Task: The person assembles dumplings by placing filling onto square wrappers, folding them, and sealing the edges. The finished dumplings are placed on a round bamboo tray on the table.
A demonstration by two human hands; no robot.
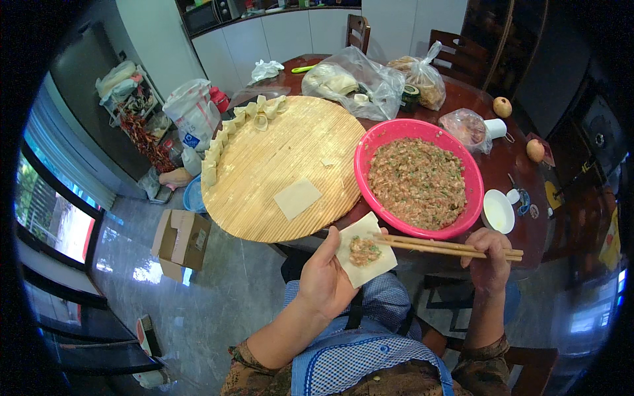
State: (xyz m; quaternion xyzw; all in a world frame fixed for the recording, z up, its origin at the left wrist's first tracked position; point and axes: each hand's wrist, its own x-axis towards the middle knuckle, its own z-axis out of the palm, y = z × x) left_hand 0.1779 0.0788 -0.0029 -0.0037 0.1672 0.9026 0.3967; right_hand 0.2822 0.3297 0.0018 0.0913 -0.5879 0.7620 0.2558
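Note:
On my left hand [324, 282] lies a square dough wrapper [354, 273], its near edge held by the thumb. A small mound of minced filling [364, 251] sits at its middle. My right hand [488, 255] grips a pair of wooden chopsticks [436, 245], whose tips reach the filling's upper right side. Beyond them a pink basin [363, 184] holds a large amount of minced filling flecked with green. A round ridged wooden board [287, 158] carries one flat wrapper [297, 199], a dough scrap [327, 162] and a row of folded wontons [223, 138] along its far left rim.
Behind the board, a clear plastic bag [379, 81] of dough lies beside a dark jar [410, 96] and a knotted bag [428, 84]. A white bowl [498, 212] stands right of the basin. An open cardboard box [183, 242] is on the floor, left.

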